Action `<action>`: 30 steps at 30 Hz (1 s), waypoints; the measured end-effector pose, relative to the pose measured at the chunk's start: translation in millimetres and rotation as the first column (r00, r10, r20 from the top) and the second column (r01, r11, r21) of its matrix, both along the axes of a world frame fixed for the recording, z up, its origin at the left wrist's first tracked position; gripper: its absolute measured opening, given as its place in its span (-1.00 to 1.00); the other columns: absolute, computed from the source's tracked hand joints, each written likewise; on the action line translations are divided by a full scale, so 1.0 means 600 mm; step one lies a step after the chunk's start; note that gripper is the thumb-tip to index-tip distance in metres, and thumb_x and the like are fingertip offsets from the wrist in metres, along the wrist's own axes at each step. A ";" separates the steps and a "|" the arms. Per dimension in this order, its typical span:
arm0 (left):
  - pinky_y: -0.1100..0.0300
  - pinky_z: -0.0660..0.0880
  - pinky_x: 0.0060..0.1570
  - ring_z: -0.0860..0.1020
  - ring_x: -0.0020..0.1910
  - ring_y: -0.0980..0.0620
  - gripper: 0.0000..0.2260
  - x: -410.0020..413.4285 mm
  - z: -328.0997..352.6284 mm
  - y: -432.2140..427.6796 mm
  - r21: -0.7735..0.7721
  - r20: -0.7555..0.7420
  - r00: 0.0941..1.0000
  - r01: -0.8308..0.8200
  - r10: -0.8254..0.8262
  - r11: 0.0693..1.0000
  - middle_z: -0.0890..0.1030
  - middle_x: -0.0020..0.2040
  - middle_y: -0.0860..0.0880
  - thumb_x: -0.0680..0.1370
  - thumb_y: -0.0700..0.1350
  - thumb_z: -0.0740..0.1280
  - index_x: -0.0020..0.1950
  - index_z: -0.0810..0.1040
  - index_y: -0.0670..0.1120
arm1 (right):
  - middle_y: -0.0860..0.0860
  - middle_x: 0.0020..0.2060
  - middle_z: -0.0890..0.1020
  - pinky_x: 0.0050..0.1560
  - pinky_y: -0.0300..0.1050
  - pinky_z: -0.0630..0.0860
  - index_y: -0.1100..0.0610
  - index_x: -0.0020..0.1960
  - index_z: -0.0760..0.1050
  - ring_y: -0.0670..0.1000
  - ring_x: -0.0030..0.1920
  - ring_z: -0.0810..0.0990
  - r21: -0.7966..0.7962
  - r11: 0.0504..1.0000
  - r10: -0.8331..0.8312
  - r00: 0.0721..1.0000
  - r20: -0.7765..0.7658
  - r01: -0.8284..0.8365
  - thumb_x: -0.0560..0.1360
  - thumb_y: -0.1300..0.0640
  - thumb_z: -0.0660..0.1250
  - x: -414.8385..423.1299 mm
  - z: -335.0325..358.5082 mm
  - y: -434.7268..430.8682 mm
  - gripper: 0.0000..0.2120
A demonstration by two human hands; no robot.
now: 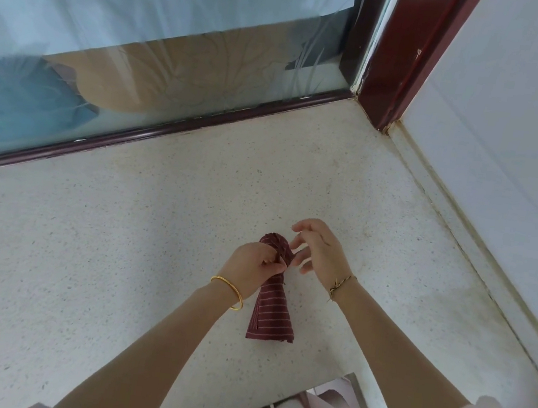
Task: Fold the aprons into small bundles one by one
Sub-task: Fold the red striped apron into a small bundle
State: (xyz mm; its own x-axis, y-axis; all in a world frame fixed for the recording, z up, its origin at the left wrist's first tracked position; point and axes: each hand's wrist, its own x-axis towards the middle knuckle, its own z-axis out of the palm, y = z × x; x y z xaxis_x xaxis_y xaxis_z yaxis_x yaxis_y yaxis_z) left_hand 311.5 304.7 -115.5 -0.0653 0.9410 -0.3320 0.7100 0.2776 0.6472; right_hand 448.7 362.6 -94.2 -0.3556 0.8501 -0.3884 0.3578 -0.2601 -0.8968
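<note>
A dark red apron with thin pale stripes point(271, 314) lies folded into a narrow bundle on the speckled counter point(115, 251). Its near end fans out flat and its far end is bunched into a knot-like lump. My left hand point(257, 264) grips the bundle at its narrow neck, just below the lump, fingers curled round the cloth. My right hand point(318, 247) hovers just right of the lump with fingers spread and loosely bent, holding nothing; its fingertips are close to the cloth.
A glass partition with a dark red frame point(152, 135) runs along the counter's far edge. A white wall point(507, 168) closes the right side, meeting a dark red post point(406, 50) in the corner. The counter's near edge is by my body.
</note>
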 end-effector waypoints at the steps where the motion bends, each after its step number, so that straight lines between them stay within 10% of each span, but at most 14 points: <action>1: 0.30 0.34 -0.28 0.51 -0.22 -0.03 -0.73 -0.003 -0.001 -0.002 -0.002 0.015 1.000 -0.007 0.007 1.000 0.59 -0.20 -0.16 0.55 -0.03 0.30 -0.16 0.58 -0.24 | 0.05 -0.13 0.58 -0.32 -0.15 0.47 0.12 0.08 0.48 0.00 -0.33 0.55 0.011 0.999 0.042 0.996 0.072 -0.043 0.58 0.23 0.09 0.005 -0.006 0.001 -0.79; 5: 0.20 0.47 -0.12 0.57 -0.16 -0.03 -0.87 -0.010 -0.004 -0.007 -0.004 0.138 0.988 -0.065 0.065 0.998 0.64 -0.14 -0.12 0.53 -0.12 0.33 -0.14 0.60 -0.14 | -0.04 0.02 0.50 -0.26 -0.28 0.50 0.12 0.12 0.50 -0.08 -0.30 0.56 0.067 0.915 0.338 0.846 0.413 -0.399 0.55 0.20 0.22 0.011 -0.040 -0.014 -0.82; 10: 0.37 0.45 -0.22 0.56 -0.25 0.13 -0.91 -0.012 0.008 -0.011 -0.012 0.281 0.935 -0.223 0.217 0.975 0.65 -0.23 -0.04 0.46 -0.21 0.38 -0.19 0.54 -0.04 | -0.03 -0.10 0.59 -0.12 -0.13 0.47 0.05 -0.10 0.48 -0.04 -0.18 0.49 0.192 0.919 0.217 0.848 0.483 -0.345 0.53 0.07 0.27 0.008 -0.054 -0.029 -0.92; 21: 0.44 0.44 -0.38 0.50 -0.36 0.16 -0.86 -0.022 0.015 -0.002 -0.116 0.384 0.883 -0.243 0.269 0.963 0.56 -0.32 0.02 0.42 -0.26 0.45 -0.24 0.52 -0.10 | -0.06 -0.15 0.45 -0.09 -0.25 0.40 0.07 -0.19 0.51 -0.04 -0.13 0.44 0.431 0.768 0.312 0.865 0.393 -0.473 0.43 0.15 0.40 0.020 -0.057 -0.048 -0.93; 30: 0.45 0.41 -0.24 0.48 -0.27 0.25 -0.83 -0.016 0.017 -0.002 0.070 0.158 0.986 0.035 -0.046 0.997 0.57 -0.21 0.05 0.40 -0.29 0.42 -0.23 0.50 -0.04 | -0.11 -0.01 0.49 -0.16 -0.43 0.39 0.04 0.05 0.46 -0.13 -0.05 0.52 0.260 0.899 0.281 0.920 0.274 -0.353 0.46 0.26 0.32 0.017 -0.063 -0.046 -0.79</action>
State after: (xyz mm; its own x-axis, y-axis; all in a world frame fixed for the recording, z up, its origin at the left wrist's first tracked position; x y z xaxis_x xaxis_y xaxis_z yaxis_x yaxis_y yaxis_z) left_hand 301.7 303.2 -105.2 0.0223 0.9623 -0.2711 0.6060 0.2026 0.7692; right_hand 459.1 335.1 -131.8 -0.5594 0.7946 -0.2361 0.5762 0.1680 -0.7999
